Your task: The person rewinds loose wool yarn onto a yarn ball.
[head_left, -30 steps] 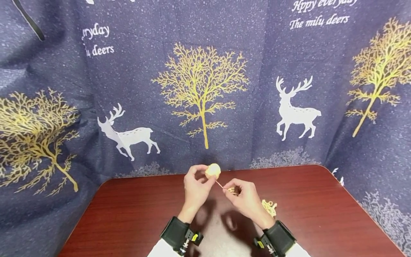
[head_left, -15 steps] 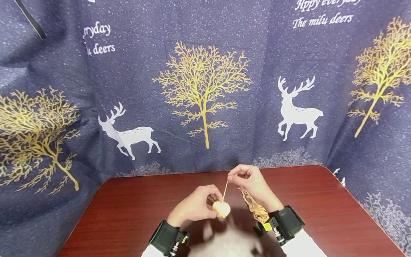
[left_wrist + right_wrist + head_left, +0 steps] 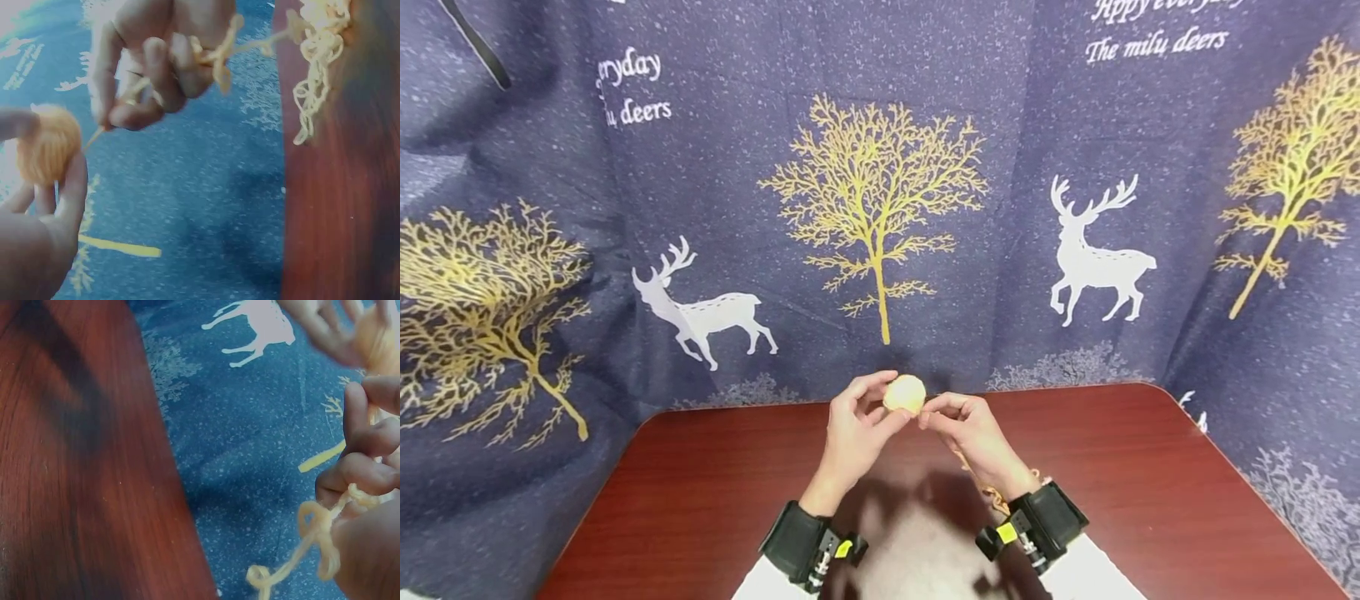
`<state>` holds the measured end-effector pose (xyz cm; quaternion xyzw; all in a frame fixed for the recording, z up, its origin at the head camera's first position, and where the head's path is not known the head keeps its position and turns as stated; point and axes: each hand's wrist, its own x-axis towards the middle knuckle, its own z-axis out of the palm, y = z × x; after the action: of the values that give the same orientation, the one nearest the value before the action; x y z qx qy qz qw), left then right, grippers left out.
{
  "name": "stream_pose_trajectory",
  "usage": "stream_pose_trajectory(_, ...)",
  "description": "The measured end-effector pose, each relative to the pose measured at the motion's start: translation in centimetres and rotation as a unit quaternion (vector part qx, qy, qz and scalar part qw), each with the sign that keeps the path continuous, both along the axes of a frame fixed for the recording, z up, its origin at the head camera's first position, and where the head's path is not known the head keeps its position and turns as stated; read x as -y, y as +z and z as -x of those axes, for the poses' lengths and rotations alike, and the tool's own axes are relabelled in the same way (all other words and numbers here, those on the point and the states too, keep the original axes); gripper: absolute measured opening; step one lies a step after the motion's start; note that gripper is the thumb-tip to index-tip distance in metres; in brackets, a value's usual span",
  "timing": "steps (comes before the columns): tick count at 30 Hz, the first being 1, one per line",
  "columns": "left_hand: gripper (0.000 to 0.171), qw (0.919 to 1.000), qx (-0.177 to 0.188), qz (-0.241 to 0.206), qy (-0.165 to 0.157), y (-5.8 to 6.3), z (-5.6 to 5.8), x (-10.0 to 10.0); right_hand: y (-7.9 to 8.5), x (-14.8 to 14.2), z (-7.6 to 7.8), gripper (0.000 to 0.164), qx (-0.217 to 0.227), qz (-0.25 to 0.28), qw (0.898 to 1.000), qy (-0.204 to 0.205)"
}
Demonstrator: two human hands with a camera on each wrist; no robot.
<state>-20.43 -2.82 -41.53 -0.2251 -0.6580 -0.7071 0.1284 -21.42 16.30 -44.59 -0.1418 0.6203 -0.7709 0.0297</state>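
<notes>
A small ball of pale yellow yarn (image 3: pixel 905 393) is held up over the far part of the table by my left hand (image 3: pixel 859 423), thumb and fingers round its sides. Close to its right, my right hand (image 3: pixel 967 429) pinches the yarn strand (image 3: pixel 94 137), which runs short and taut to the ball in the left wrist view. From the curled right fingers trails a looped, tangled length of yarn (image 3: pixel 319 531). A looser heap of yarn (image 3: pixel 322 47) lies beyond it, mostly hidden behind the right forearm in the head view.
A reddish-brown wooden table (image 3: pixel 715 483) with rounded far corners lies under both hands. Behind it hangs a dark blue cloth (image 3: pixel 820 350) printed with white deer and golden trees. Black wrist mounts (image 3: pixel 797 546) sit on both forearms.
The ball dipped toward me while the right hand rose with a longer strand, then came back up and away. The right hand is now lower, close beside the ball.
</notes>
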Motion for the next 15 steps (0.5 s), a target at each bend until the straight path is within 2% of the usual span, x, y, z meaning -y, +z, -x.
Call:
stream_pose_trajectory(2, 0.044, 0.9990, 0.020, 0.015, 0.036, -0.3, 0.6, -0.3, 0.1, 0.2, 0.1, 0.010, 0.008, 0.001, 1.000, -0.015)
stream_pose_trajectory(6, 0.041, 0.9962, 0.041, 0.043, 0.063, -1.1, 1.7, -0.9, 0.3, 0.6, 0.8, 0.013, 0.032, 0.016, 0.998, -0.049)
stream_pose_trajectory(8, 0.041, 0.9954, 0.044, 0.055, 0.065, -1.4, 2.0, -1.1, 0.2, 0.7, 1.1, 0.012, 0.049, 0.016, 0.996, -0.067)
stream_pose_trajectory(11, 0.041, 0.9963, 0.046, 0.055, 0.048, -1.6, 2.3, -1.1, 0.2, 0.8, 1.4, 0.012, 0.064, 0.007, 0.993, -0.095)
stream_pose_trajectory(15, 0.036, 0.9962, 0.077, 0.033, 0.025, -1.4, 2.5, -0.9, 0.3, 0.8, 1.7, 0.016, 0.036, -0.028, 0.990, -0.130)
